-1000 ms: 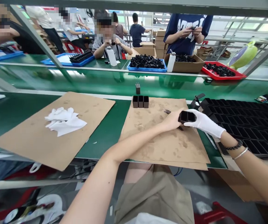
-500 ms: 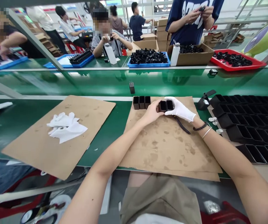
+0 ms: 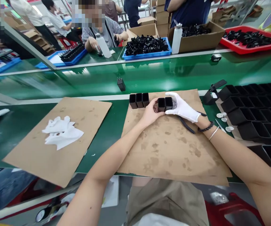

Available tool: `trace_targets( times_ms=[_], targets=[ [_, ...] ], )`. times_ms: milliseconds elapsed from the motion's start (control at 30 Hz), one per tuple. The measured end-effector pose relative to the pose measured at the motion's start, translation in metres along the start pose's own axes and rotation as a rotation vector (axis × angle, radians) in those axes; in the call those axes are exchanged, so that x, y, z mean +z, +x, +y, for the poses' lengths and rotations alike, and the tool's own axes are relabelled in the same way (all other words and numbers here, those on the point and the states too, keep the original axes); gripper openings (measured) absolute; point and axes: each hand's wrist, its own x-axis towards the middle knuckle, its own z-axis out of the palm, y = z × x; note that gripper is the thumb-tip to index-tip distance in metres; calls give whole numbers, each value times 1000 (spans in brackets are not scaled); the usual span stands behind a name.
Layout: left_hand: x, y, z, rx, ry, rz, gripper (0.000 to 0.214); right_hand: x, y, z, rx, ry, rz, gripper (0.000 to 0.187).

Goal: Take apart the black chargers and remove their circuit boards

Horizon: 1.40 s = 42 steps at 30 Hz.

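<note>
Two black open-topped square casings stand side by side on the stained brown cardboard sheet. My bare left hand grips them from the left. My right hand, in a white glove, wraps them from the right. Just to their left a row of three like black casings stands at the cardboard's far edge. A dark pair of pliers lies under my right wrist.
A second cardboard sheet at left bears crumpled white gloves. A black tray of empty cells fills the right. A small black charger stands on the green belt. Across it, other people work beside bins of black parts.
Both hands carried the pair of casings from the cardboard's right side up and left, bringing them close to the row of three. The view also shifted downward.
</note>
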Motion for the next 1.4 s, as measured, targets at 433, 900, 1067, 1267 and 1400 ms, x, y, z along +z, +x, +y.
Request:
trace_targets(
  times_ms=[433,900,1067,1267,1400],
  targets=[
    [-14,-9,24,193,230,-71,54,4,-4,-3,-24,-35,151,86],
    [-2,-21,39,121,323,191,24,12,-11,-6,-89,-344,302,77],
    [-1,-18,33,214,206,160,26,23,-10,-10,-26,-422,247,73],
    [13,-28,33,463,200,140,21,26,-5,-5,-24,-465,212,79],
    [37,-44,35,711,236,20,22,22,0,-6,-29,-519,203,89]
  ],
)
